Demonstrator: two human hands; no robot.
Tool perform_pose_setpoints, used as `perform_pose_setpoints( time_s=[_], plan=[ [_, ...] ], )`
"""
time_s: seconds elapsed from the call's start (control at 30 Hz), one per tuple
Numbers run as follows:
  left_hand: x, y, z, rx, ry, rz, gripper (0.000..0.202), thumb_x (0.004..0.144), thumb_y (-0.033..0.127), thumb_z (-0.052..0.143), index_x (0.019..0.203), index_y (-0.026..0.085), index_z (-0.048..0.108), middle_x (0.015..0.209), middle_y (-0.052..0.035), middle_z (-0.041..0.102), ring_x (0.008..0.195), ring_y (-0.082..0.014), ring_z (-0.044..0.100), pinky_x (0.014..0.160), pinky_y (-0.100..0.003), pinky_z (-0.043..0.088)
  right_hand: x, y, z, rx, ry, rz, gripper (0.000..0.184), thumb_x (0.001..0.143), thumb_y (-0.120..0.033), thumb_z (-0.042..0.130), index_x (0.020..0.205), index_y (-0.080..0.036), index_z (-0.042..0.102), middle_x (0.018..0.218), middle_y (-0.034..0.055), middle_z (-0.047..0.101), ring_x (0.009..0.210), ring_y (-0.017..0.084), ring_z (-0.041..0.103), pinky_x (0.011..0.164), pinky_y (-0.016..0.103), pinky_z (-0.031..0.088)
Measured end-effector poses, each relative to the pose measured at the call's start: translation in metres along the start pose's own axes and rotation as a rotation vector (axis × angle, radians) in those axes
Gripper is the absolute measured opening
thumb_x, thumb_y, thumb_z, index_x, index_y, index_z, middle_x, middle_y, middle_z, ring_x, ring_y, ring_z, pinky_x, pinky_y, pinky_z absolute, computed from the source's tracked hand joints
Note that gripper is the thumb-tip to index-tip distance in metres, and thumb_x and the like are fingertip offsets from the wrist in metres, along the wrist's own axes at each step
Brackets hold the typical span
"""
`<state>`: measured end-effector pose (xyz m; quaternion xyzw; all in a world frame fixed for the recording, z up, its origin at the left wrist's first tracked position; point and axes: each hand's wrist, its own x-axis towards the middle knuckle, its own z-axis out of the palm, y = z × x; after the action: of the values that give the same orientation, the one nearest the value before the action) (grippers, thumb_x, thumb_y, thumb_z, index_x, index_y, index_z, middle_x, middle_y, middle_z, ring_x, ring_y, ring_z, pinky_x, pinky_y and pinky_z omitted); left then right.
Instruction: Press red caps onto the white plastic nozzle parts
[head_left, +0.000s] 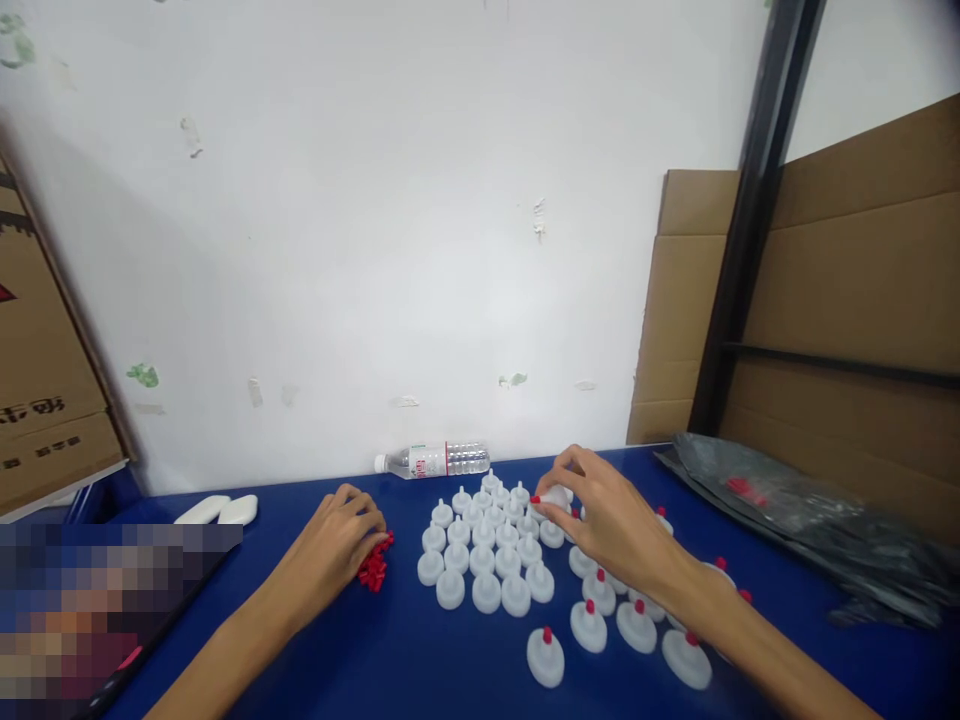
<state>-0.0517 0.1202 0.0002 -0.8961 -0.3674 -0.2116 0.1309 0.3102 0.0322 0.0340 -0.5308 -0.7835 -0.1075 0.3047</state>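
Note:
Several white plastic nozzle caps [482, 560] with bare spouts stand in a cluster on the blue table [315, 650]. To their right stand more white caps [545, 657] with red tips on their spouts. My right hand [592, 500] is closed around a white nozzle cap [556, 497], tilted so its red tip points left, above the cluster's right side. My left hand [341, 535] is at a small pile of red tips [373, 570], its fingers bent together at the pile's edge. Whatever lies between those fingertips is hidden.
A clear plastic bottle [442, 459] lies along the white wall at the back. Two white rounded objects [238, 510] rest at the left. Grey plastic bags [795, 530] cover the right side, near cardboard [682, 300] and a black metal post [750, 220]. A blurred-out screen-like area [90, 610] is at lower left.

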Motion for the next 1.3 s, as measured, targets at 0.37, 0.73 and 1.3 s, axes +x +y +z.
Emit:
perform_pose_setpoints(
  time_s=[0.37, 0.73, 1.3],
  plan=[
    [-0.001, 0.003, 0.006, -0.065, -0.050, -0.029, 0.022, 0.098, 0.033, 0.059, 0.084, 0.025, 0.074, 0.093, -0.0035, 0.074, 0.093, -0.0257, 0.060, 0.080, -0.036, 0.042, -0.003, -0.001, -0.002, -0.064, -0.264, 0.062, 0.013, 0.087, -0.031, 0.075, 0.077, -0.025, 0.069, 0.060, -0.0019, 0.068, 0.061, 0.021, 0.066, 0.054, 0.029, 0.037],
    [-0.002, 0.005, 0.007, -0.109, -0.055, -0.029, 0.022, 0.097, 0.027, 0.059, 0.081, 0.024, 0.074, 0.091, -0.0030, 0.073, 0.090, -0.0237, 0.061, 0.078, -0.035, 0.043, -0.011, 0.011, 0.013, -0.041, -0.349, 0.055, 0.004, 0.081, -0.024, 0.079, 0.081, -0.026, 0.075, 0.065, -0.0014, 0.073, 0.067, 0.021, 0.070, 0.054, 0.027, 0.037],
    [0.003, 0.026, -0.004, -0.155, 0.051, -0.042, 0.022, 0.104, 0.036, 0.048, 0.100, 0.024, 0.067, 0.097, -0.0016, 0.074, 0.087, -0.0210, 0.066, 0.080, -0.035, 0.048, -0.011, 0.022, 0.025, 0.063, -0.375, 0.005, 0.056, 0.108, -0.053, 0.024, 0.138, -0.025, 0.061, 0.145, 0.0078, 0.060, 0.144, 0.036, 0.041, 0.117, 0.069, 0.023]
  ],
)
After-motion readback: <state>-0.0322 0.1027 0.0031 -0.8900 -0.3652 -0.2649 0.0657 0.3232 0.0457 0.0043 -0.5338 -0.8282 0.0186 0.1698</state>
